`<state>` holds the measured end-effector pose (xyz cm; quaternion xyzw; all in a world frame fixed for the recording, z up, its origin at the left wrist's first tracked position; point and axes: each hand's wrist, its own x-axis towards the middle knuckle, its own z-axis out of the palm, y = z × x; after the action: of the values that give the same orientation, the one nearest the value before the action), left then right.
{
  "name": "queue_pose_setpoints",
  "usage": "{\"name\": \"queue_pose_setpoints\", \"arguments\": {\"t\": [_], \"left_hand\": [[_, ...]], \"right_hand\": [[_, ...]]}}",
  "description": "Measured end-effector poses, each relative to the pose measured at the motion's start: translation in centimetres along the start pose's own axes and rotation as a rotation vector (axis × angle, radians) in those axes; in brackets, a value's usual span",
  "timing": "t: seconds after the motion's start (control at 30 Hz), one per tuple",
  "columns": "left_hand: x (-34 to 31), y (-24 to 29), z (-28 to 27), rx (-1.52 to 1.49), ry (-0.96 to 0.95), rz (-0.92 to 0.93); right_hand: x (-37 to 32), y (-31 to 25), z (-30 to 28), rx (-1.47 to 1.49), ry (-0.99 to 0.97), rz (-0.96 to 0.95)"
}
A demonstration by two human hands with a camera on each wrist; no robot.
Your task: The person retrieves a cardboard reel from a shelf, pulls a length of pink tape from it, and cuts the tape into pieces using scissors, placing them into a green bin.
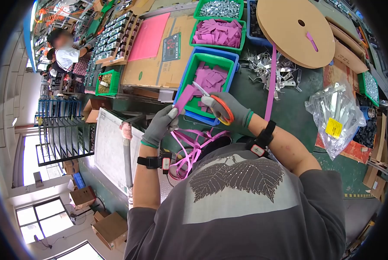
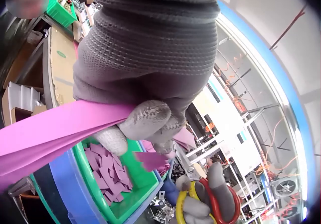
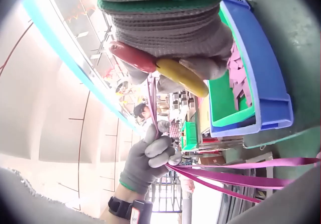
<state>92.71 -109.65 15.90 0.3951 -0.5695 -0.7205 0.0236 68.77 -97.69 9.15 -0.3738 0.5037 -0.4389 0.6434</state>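
Note:
In a grey glove, my left hand (image 1: 160, 125) pinches several layered purple strips (image 1: 184, 99) between thumb and fingers. Their long tails (image 2: 55, 128) trail away from the palm in the left wrist view. My right hand (image 1: 228, 108), gloved too, grips scissors (image 1: 225, 110) with red and yellow handles, fingers through the loops. The scissor blades (image 1: 200, 89) meet the strips near their free end. Below both hands sits a green bin (image 1: 233, 65) of cut purple pieces (image 1: 211, 77), nested in a blue bin (image 3: 273, 98). A purple piece (image 2: 150, 160) shows just off the strip ends in the left wrist view.
Loose purple strip (image 1: 194, 145) lies in a tangle by my lap. Behind the bin stands another green bin of purple pieces (image 1: 217, 32). To the right are a large cardboard reel (image 1: 295, 30), bent metal brackets (image 1: 274, 71) and a bagged bundle (image 1: 336, 117). People work at far left.

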Motion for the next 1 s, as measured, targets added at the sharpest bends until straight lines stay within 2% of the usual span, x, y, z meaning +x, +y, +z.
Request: {"name": "queue_pose_setpoints", "arguments": {"t": [0.07, 0.13, 0.17, 0.23, 0.33, 0.47, 0.7, 0.77, 0.83, 0.9, 0.97, 1.0], "left_hand": [[0.4, 0.3, 0.2, 0.012, 0.045, 0.007], [0.6, 1.0, 0.9, -0.05, 0.133, 0.018], [0.8, 1.1, 1.0, -0.053, 0.135, 0.018], [1.5, 1.1, 1.5, -0.017, 0.095, 0.069], [2.0, 1.5, 2.4, 0.002, 0.013, 0.053], [2.1, 1.8, 3.0, 0.042, -0.015, 0.006], [2.2, 2.1, 3.7, 0.107, 0.002, 0.044], [1.9, 2.6, 3.8, 0.085, -0.006, -0.014], [1.9, 2.6, 3.6, 0.112, -0.014, 0.011], [1.5, 2.3, 3.0, 0.139, -0.024, 0.037], [0.1, 1.6, 1.5, 0.142, -0.116, -0.002], [-0.9, 0.8, 0.4, 0.147, -0.12, -0.003]], "right_hand": [[-0.1, 0.7, -0.6, -0.046, 0.062, -0.021], [-1.0, 0.4, -1.1, 0.122, -0.077, 0.157], [-0.8, 0.8, -0.9, 0.12, -0.079, 0.159], [-0.5, 1.9, -0.6, -0.312, -0.222, -0.134], [-2.5, -1.5, 1.0, -0.366, -0.136, -0.08], [-1.4, -1.8, 0.7, -0.406, -0.147, -0.073], [-0.8, -1.2, 0.3, -0.339, -0.148, -0.08], [-0.9, -1.2, 0.4, -0.314, -0.145, -0.097], [-1.7, -1.9, 0.6, -0.092, -0.16, 0.022], [-1.6, -1.3, 0.6, -0.102, -0.139, -0.042], [-1.3, -0.3, 0.1, -0.112, -0.118, -0.103], [-0.8, 0.1, -0.5, 0.065, -0.11, -0.059]]}}
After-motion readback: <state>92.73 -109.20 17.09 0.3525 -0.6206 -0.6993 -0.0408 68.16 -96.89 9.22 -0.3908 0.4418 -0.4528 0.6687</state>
